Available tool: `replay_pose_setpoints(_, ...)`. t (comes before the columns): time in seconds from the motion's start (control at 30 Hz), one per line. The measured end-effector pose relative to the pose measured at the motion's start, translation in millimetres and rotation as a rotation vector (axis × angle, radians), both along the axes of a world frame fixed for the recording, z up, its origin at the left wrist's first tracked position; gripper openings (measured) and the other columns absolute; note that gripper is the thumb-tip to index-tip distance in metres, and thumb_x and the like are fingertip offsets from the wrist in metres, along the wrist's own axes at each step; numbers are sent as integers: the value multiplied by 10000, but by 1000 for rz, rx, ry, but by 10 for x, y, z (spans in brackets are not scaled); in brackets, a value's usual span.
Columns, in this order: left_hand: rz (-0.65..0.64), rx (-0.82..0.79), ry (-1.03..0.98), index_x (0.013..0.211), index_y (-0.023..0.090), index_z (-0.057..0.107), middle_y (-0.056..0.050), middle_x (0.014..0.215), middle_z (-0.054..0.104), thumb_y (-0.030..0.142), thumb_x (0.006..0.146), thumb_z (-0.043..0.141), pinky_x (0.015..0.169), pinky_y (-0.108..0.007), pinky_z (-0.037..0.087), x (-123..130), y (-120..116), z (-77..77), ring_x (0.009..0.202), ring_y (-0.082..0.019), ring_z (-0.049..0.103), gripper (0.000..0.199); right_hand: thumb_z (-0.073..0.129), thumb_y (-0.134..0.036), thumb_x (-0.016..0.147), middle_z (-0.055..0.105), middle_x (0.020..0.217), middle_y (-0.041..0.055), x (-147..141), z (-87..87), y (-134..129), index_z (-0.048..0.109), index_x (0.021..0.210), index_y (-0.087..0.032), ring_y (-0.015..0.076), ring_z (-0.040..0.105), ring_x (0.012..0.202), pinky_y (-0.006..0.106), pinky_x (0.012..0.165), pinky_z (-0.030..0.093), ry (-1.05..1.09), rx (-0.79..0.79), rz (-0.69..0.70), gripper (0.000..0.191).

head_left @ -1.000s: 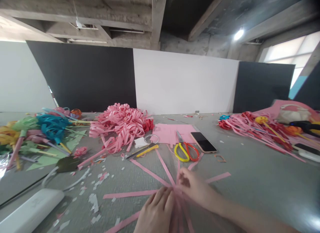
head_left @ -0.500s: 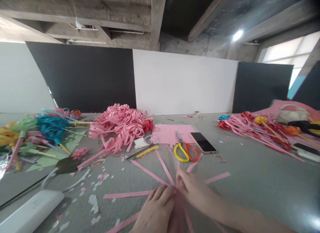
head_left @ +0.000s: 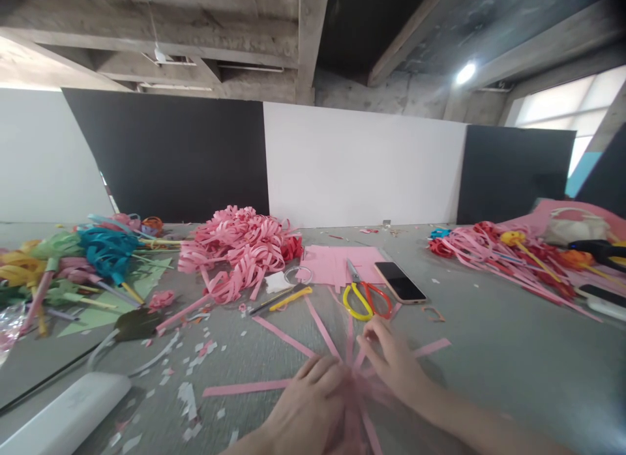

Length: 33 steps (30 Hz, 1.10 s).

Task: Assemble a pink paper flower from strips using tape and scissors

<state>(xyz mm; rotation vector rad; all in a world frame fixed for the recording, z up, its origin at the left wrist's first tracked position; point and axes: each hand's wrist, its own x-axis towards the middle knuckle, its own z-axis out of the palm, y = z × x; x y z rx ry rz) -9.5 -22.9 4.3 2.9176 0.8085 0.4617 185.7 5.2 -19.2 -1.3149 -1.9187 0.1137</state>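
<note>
Pink paper strips (head_left: 323,324) fan out like spokes on the grey table. My left hand (head_left: 308,403) is over their meeting point, its fingers bent down and closed on the strips; the centre is partly hidden and blurred. Just to the right hovers my right hand (head_left: 394,360), close above the strips on that side. Its fingers are loosely bent and a gap shows between thumb and forefinger, with nothing visible in them. Beyond it lie scissors (head_left: 359,298) with one yellow and one red handle, blades resting on a pink paper sheet (head_left: 317,263).
A phone (head_left: 401,282) lies right of the scissors. A yellow cutter (head_left: 291,298) and a roll of tape (head_left: 298,274) are to their left. Piles of curled pink paper (head_left: 239,253) and paper flowers (head_left: 107,253) stand further back. A white device (head_left: 68,416) occupies the near left.
My right hand has moved right, away from the strips' centre, and its fingers have loosened. My left hand stays over the centre. The view has shifted slightly.
</note>
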Motion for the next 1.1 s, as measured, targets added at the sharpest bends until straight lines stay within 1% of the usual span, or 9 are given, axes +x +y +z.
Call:
replay_pose_setpoints(0.1, -77, 30, 33, 1223, 167, 373, -83, 1239, 469, 480, 760, 414, 994, -386, 258, -33, 39, -70, 1174, -224, 359, 560, 391, -226, 830, 465, 704, 7, -17, -15, -31, 404, 718, -200, 156, 464, 675, 288, 624, 377, -46, 31, 35, 116)
replay_pose_setpoints(0.2, -110, 8, 60, 1290, 199, 265, -73, 1305, 405, 403, 791, 395, 1005, -410, 237, -51, 55, -64, 1223, -218, 300, 555, 404, -215, 817, 475, 708, 10, -26, 3, -52, 413, 719, -198, 158, 460, 668, 285, 610, 371, -86, 72, 64, 101)
replay_pose_setpoints(0.3, -113, -45, 76, 1296, 229, 254, -65, 1305, 407, 397, 777, 423, 1002, -438, 227, -55, 45, 26, 1220, -228, 309, 571, 409, -213, 813, 484, 716, 14, -32, 20, -65, 415, 720, -198, 163, 466, 678, 285, 613, 371, -106, 79, 68, 95)
replay_pose_setpoints(0.43, -73, -41, 102, 1235, 231, 379, -72, 1290, 424, 505, 750, 418, 984, -474, 239, -73, 32, 123, 1215, -270, 309, 559, 403, -209, 821, 484, 731, 19, -42, 28, -79, 405, 729, -198, 169, 468, 704, 296, 638, 373, -118, 57, 65, 93)
replay_pose_setpoints(0.5, -86, -18, 101, 1260, 219, 339, -71, 1303, 409, 515, 757, 398, 979, -487, 238, -88, 38, 121, 1223, -268, 293, 587, 406, -202, 819, 485, 734, 20, -45, 33, -84, 401, 731, -198, 171, 467, 711, 298, 640, 372, -124, 48, 73, 88)
replay_pose_setpoints(0.67, -125, -19, 109, 1325, 213, 179, -69, 1353, 320, 537, 760, 370, 985, -494, 214, -106, 75, 23, 1247, -267, 233, 678, 413, -194, 814, 489, 734, 19, -47, 51, -94, 404, 729, -201, 173, 467, 713, 300, 642, 370, -127, 47, 81, 86)
replay_pose_setpoints(0.8, -84, -53, 125, 1337, 222, 105, -51, 1350, 330, 370, 800, 385, 996, -499, 192, -88, 98, -59, 1260, -239, 204, 623, 406, -201, 821, 483, 718, 13, -49, 57, -102, 402, 721, -202, 171, 472, 700, 297, 636, 371, -144, 32, 89, 100)
replay_pose_setpoints(0.97, -91, -2, 170, 1323, 267, 166, -7, 1372, 280, 323, 842, 330, 999, -512, 178, -73, 119, -123, 1279, -233, 139, 511, 402, -194, 824, 488, 725, 12, -55, 43, -105, 414, 733, -201, 166, 480, 700, 289, 638, 376, -145, 27, 106, 92)
replay_pose_setpoints(1.1, -100, 79, 192, 1337, 241, 87, -19, 1380, 255, 304, 865, 299, 1002, -492, 195, -81, 156, -201, 1276, -234, 151, 521, 395, -198, 827, 487, 718, 9, -60, 34, -98, 414, 725, -197, 160, 475, 691, 283, 626, 378, -148, 42, 108, 105)
